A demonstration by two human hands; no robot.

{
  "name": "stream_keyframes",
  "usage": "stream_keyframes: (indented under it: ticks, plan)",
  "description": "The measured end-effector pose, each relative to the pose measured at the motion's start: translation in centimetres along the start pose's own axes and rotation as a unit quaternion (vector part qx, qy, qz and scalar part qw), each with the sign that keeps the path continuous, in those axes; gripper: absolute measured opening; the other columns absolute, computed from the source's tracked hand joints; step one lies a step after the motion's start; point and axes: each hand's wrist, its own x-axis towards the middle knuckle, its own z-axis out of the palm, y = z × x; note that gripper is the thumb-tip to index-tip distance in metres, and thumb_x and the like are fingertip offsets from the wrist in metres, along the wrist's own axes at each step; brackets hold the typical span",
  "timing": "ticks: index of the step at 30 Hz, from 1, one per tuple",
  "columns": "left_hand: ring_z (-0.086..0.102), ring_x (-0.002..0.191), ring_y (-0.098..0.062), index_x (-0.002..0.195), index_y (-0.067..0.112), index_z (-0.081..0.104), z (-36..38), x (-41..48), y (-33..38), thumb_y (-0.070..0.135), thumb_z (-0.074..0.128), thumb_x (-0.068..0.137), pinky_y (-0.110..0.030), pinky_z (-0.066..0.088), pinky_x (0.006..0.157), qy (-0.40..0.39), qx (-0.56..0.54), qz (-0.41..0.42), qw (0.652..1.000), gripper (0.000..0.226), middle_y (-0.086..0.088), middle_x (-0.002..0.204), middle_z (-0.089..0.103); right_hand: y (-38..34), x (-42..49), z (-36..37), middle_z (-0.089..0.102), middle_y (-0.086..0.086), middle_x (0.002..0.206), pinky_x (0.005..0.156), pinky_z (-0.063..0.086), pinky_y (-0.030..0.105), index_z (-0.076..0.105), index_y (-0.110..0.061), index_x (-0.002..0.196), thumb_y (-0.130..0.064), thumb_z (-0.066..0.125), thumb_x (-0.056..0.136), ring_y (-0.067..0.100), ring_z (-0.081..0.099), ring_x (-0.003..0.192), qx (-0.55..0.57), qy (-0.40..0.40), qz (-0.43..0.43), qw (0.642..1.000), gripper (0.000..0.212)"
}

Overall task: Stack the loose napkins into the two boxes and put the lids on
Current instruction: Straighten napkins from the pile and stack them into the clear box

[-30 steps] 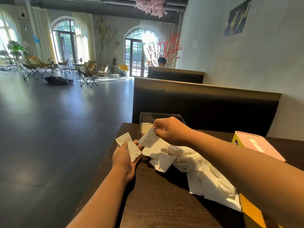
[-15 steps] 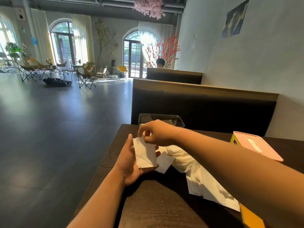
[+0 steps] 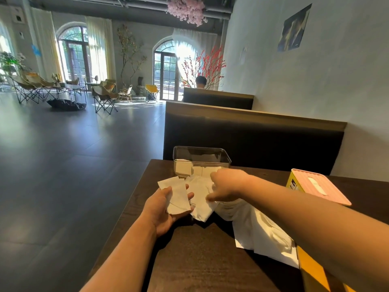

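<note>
My left hand lies palm up over the dark table and holds a folded white napkin. My right hand reaches across and pinches the edge of another loose napkin just right of it. A heap of white napkins spreads under my right forearm. Behind the hands stands a clear box with no lid and a few napkins inside. At the right stands a yellow box with its pink slotted lid on top.
A yellow object pokes out under my right arm at the table's near right corner. A dark booth backrest rises behind the table, with the wall at the right. Left of the table is open floor, chairs far back.
My right hand let go of the napkin it had laid in my left palm and moved right onto another loose napkin. My left hand kept the folded napkin.
</note>
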Motion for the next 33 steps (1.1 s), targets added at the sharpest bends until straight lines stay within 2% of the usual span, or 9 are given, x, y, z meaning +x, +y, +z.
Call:
stream_keyframes:
  ticks: [3,8,13,16,22,25,28,30,33]
  plan:
    - [0.075,0.107,-0.039,0.151,0.019,0.042,-0.1,0.0,0.0,0.030,0.033,0.115,-0.069,0.050,0.103,0.017,0.006,0.006,1.000,0.039,-0.018,0.117,0.077,0.6,-0.1,1.4,0.061,-0.001,0.103,0.087,0.059,0.039,0.056,-0.019,0.131,-0.060,0.070,0.089,0.019,0.062,0.095,0.016,0.000,0.029,0.999,0.060]
    - [0.076,0.105,-0.039,0.154,0.020,0.040,0.2,-0.2,-0.1,0.029,0.033,0.115,-0.069,0.053,0.100,0.027,0.011,0.006,1.000,0.040,-0.018,0.115,0.078,1.3,-0.6,1.7,0.062,-0.003,0.086,0.082,0.061,0.036,0.067,-0.021,0.111,-0.048,0.060,0.099,0.016,0.064,0.082,0.035,0.036,0.029,0.998,0.031]
    - [0.077,0.104,-0.036,0.154,0.014,0.042,0.1,-0.3,0.1,0.029,0.033,0.115,-0.060,0.063,0.081,0.025,0.018,0.008,0.999,0.043,-0.016,0.116,0.078,2.1,-0.9,1.2,0.065,-0.003,0.089,0.080,0.062,0.039,0.067,-0.022,0.102,-0.039,0.054,0.102,0.015,0.064,0.081,0.071,0.074,0.023,0.994,0.021]
    - [0.077,0.105,-0.036,0.155,0.015,0.042,0.1,-0.4,0.1,0.029,0.033,0.115,-0.060,0.063,0.080,0.028,0.015,0.008,0.999,0.043,-0.016,0.117,0.078,2.5,-0.9,1.1,0.064,-0.004,0.087,0.079,0.061,0.039,0.064,-0.024,0.097,-0.037,0.053,0.102,0.015,0.063,0.080,0.091,0.098,0.027,0.991,0.018]
    - [0.077,0.106,-0.034,0.150,0.015,0.046,0.3,-0.5,0.0,0.029,0.034,0.114,-0.057,0.063,0.081,0.039,0.015,0.018,0.999,0.041,-0.015,0.116,0.078,2.9,-1.3,-0.2,0.065,0.001,0.088,0.069,0.055,0.029,0.062,-0.022,0.091,-0.031,0.052,0.104,0.016,0.064,0.078,0.282,0.188,0.065,0.938,0.018]
    - [0.075,0.109,-0.036,0.149,0.017,0.048,0.4,-0.6,0.0,0.029,0.034,0.114,-0.059,0.061,0.086,0.040,0.013,0.029,0.999,0.039,-0.016,0.121,0.076,2.9,-2.1,-1.8,0.065,0.004,0.093,0.072,0.058,0.028,0.066,-0.019,0.095,-0.033,0.051,0.105,0.019,0.066,0.086,0.432,0.234,0.079,0.868,0.022]
    - [0.076,0.105,-0.037,0.151,0.020,0.047,0.3,-0.4,0.0,0.030,0.034,0.114,-0.062,0.060,0.088,0.039,0.011,0.038,0.998,0.040,-0.015,0.120,0.077,1.5,-3.5,-3.1,0.064,0.007,0.105,0.079,0.061,0.034,0.064,-0.020,0.104,-0.034,0.050,0.105,0.024,0.065,0.097,0.618,0.213,0.090,0.751,0.020]
    - [0.077,0.103,-0.038,0.153,0.023,0.044,0.2,-0.4,-0.2,0.033,0.034,0.114,-0.066,0.059,0.088,0.036,0.007,0.033,0.999,0.041,-0.014,0.117,0.078,0.3,-4.5,-2.9,0.067,0.009,0.110,0.079,0.063,0.041,0.062,-0.022,0.114,-0.039,0.050,0.105,0.028,0.067,0.101,0.767,0.127,0.117,0.618,0.023]
    - [0.076,0.104,-0.040,0.153,0.024,0.042,0.2,-0.6,-0.2,0.034,0.033,0.114,-0.068,0.058,0.090,0.035,0.008,0.029,0.999,0.041,-0.015,0.116,0.078,-1.5,-4.8,-0.3,0.076,0.014,0.103,0.077,0.062,0.040,0.064,-0.019,0.123,-0.047,0.057,0.098,0.031,0.070,0.104,0.927,-0.023,0.124,0.352,0.038]
